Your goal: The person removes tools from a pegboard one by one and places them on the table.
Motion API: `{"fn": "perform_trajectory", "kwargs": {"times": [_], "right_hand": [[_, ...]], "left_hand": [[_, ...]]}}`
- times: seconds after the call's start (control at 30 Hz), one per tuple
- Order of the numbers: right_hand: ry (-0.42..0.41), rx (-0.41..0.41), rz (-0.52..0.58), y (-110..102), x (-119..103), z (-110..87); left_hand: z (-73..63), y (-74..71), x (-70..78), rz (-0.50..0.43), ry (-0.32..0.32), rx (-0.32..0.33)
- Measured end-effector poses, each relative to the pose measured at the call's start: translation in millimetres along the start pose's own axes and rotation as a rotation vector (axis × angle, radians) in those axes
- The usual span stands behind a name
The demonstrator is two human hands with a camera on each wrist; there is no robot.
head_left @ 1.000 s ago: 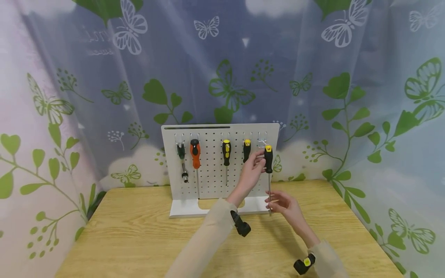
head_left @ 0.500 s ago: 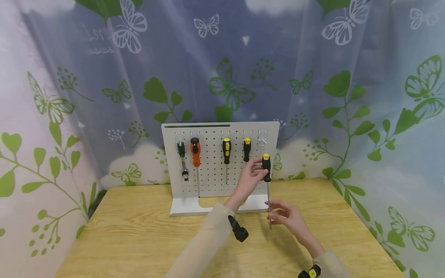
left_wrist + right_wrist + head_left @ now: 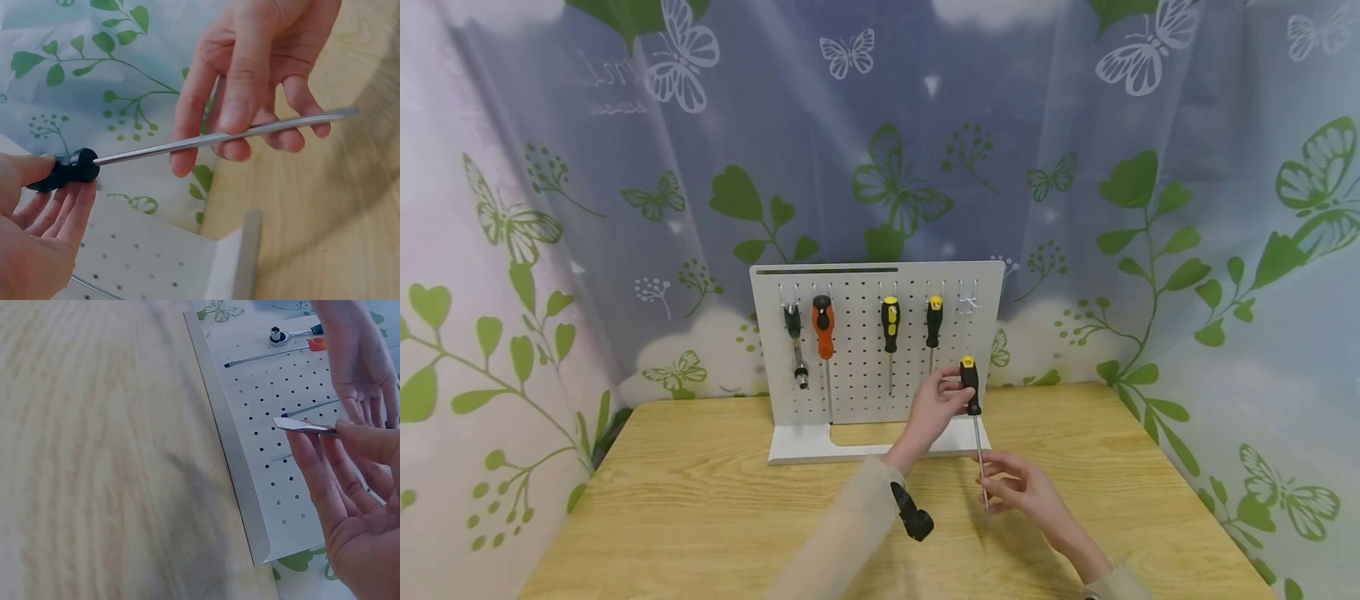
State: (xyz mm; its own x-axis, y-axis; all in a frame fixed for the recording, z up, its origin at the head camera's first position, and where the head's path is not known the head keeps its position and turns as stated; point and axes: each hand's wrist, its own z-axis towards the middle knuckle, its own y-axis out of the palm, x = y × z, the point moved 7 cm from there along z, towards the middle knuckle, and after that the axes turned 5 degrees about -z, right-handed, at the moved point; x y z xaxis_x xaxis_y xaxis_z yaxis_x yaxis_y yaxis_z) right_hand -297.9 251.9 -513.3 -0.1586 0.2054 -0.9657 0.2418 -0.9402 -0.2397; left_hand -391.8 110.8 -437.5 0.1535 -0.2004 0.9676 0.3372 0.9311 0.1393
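Note:
My left hand [image 3: 931, 417] holds a flathead screwdriver [image 3: 971, 387] by its black handle with a yellow cap. The screwdriver stands nearly upright in front of the pegboard's right side, handle on top. Lower down, my right hand [image 3: 1026, 492] pinches the bare metal shaft between thumb and fingers. In the left wrist view the shaft [image 3: 156, 150] runs from the handle across the right fingers, its tip sticking out past them. The right wrist view shows the flat blade tip [image 3: 290, 424] close up, just beyond the right thumb.
The white pegboard [image 3: 857, 392] stands on the wooden table [image 3: 700, 483]. From it hang a ratchet wrench [image 3: 797, 346], an orange screwdriver [image 3: 823, 327] and two black-and-yellow screwdrivers [image 3: 891, 323]. A bare wire hook [image 3: 968, 304] is at upper right. A patterned curtain [image 3: 1037, 125] hangs behind.
Both hands have moved down and slightly toward me with the screwdriver, away from the hook at the board's upper right. The grips look the same.

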Motion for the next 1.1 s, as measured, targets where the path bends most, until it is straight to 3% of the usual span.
{"fn": "perform_trajectory", "kwargs": {"times": [0.5, 1.1], "right_hand": [[0.030, -0.026, -0.013, 10.9, 11.5, -22.5], [0.047, -0.103, -0.005, 19.0, 27.7, -43.4]], "left_hand": [[-17.1, -1.5, -44.5, -0.011, -0.073, 0.074], [-41.9, 5.9, -81.7, 0.011, -0.130, 0.097]]}}
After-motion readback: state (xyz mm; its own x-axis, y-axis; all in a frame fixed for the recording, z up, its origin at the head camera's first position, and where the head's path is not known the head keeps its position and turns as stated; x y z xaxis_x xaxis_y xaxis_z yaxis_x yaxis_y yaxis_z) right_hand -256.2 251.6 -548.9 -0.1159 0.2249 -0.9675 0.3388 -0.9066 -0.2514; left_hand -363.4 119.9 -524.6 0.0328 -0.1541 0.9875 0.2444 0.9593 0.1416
